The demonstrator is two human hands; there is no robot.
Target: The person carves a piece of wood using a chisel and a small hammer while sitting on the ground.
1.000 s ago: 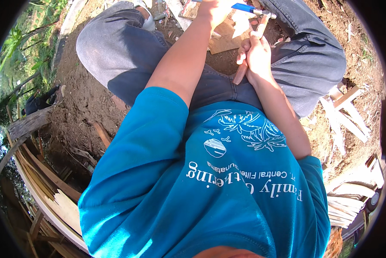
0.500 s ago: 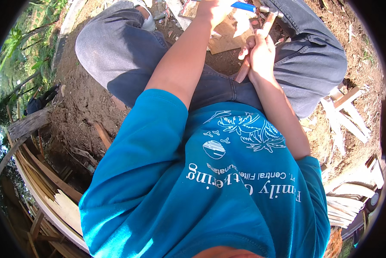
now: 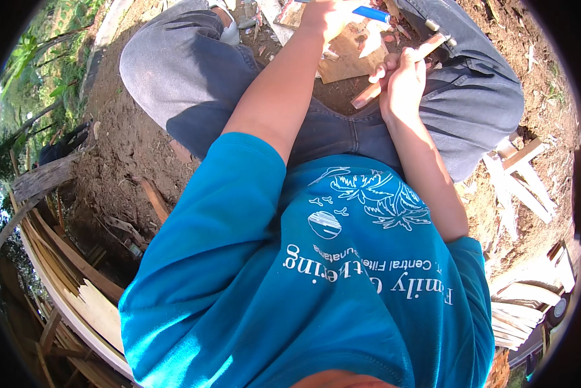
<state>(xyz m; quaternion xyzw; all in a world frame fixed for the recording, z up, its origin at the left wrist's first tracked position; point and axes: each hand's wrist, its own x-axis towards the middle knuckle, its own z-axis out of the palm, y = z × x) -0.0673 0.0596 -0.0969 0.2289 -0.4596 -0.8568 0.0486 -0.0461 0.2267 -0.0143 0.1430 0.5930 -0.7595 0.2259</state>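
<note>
My left hand [image 3: 326, 21] is closed around a blue rod-shaped tool [image 3: 373, 13] at the top edge of the view. One end of the rod points right, and its other end is mostly hidden by the hand and the frame edge. In my right hand [image 3: 403, 81] is a hammer [image 3: 431, 45], gripped by its wooden handle. The small metal head lies over my right trouser leg, apart from the blue rod. Below the rod, a flat wooden board [image 3: 348, 66] with pale and reddish chips lies on the ground between my bent legs.
My legs [image 3: 174, 77] frame the work on both sides. Brown soil [image 3: 125, 152] with scattered shavings surrounds me. Split wood pieces [image 3: 523, 178] lie to the right, and long planks [image 3: 77, 284] are stacked at the lower left. A grey log [image 3: 44, 178] sits at the far left.
The hammer has swung to the right, its head now farther from the blue rod and its handle lying flatter. My right hand has shifted slightly right; my left hand barely moved.
</note>
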